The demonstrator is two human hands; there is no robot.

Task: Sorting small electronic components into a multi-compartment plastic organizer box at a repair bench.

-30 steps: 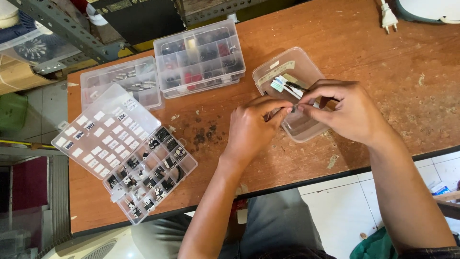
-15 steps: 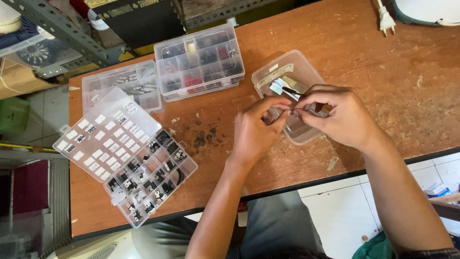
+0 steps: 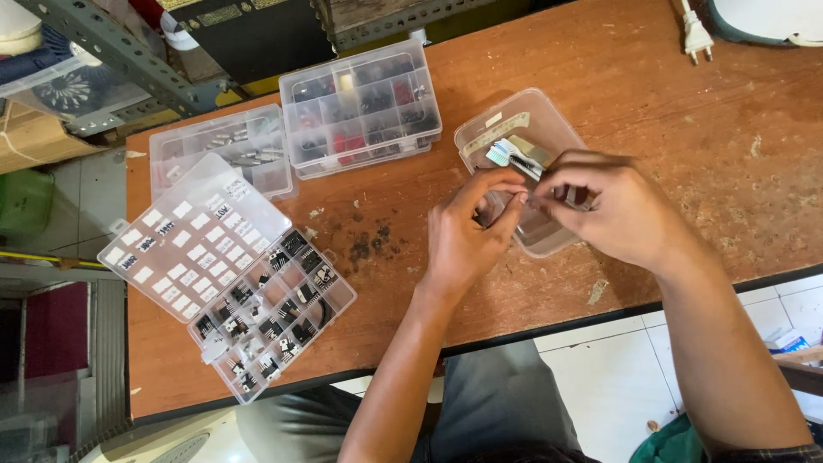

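Clear tub point(image 3: 549, 120) is sitting on the wooden table point(image 3: 651, 94), right under both hands, its near half covered by them. Left hand point(image 3: 467, 236) and right hand point(image 3: 617, 210) are meeting fingertip to fingertip above the tub, pinching something tiny between them; too small to tell what it is. Right hand is also gripping a small brush point(image 3: 512, 156), white-and-teal head poking out toward the tub's far side. Both hands are curled tight, none open. Compartment box point(image 3: 360, 107) with dark and red parts is lying left of the tub, near but apart. Another clear box point(image 3: 219, 154) is sitting just beside that one. Open organizer point(image 3: 227, 274), labelled lid flipped back, is lying near the table's left front edge, well apart from the hands. White plug point(image 3: 696, 34) is resting at the far edge.
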